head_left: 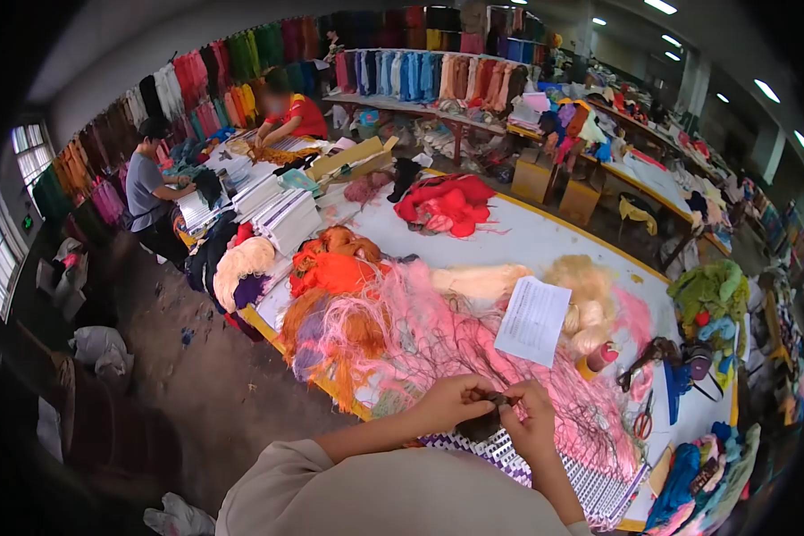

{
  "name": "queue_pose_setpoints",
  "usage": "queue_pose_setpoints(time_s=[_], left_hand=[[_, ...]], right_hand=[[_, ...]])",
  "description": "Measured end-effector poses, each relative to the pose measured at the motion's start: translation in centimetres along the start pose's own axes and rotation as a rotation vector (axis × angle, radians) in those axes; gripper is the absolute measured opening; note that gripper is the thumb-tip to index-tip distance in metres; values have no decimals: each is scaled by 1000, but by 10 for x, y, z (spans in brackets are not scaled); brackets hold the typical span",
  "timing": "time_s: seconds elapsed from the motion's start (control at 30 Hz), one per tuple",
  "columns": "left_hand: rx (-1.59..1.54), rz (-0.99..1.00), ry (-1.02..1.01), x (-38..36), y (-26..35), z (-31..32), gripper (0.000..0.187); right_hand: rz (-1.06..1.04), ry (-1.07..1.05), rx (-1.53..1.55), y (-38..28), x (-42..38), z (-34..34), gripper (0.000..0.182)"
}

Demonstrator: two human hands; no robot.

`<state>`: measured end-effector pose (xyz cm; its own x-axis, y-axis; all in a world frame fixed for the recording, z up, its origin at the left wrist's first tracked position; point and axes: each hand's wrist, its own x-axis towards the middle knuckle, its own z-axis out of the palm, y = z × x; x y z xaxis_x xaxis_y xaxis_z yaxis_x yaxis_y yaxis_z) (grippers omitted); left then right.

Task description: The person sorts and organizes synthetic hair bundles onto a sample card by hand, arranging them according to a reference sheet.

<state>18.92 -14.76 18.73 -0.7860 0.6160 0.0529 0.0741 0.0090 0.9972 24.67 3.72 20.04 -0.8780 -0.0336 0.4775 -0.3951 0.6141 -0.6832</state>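
Observation:
Close to my body, my left hand (456, 404) and my right hand (532, 418) meet with fingers pinched together. Between them is a small dark brown bundle (481, 427) that looks like thread; fine detail is too small to make out. Under and beside my hands lie rows of purple-and-white patterned strips (590, 487). Just beyond spreads a large pile of loose pink thread (473, 335) with dark strands through it. A printed white sheet (533, 320) rests on the pile, near pale cream skeins (590, 322).
Orange yarn (339, 268) and red yarn (445, 204) lie farther along the white table (545, 237). At right are scissors (643, 418), a thread cone (598, 357) and blue skeins (679, 482). Two people work at the far end, near stacked white cards (277, 214).

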Motion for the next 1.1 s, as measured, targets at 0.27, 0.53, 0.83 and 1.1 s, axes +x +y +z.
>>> queue_pose_setpoints(time_s=[0.27,0.53,0.83,1.1], left_hand=[[-720,-209,-26,-1,0,-7,20],[-614,-133,-120,0,-3,-7,24],[-914,-102,7,26,28,-5,21],[-637,-94,17,36,26,-7,20]], right_hand=[[77,12,427,-14,4,6,20],[91,-16,381,-15,5,3,19],[271,21,911,-5,22,3,18],[2,55,358,-1,38,-8,22]])
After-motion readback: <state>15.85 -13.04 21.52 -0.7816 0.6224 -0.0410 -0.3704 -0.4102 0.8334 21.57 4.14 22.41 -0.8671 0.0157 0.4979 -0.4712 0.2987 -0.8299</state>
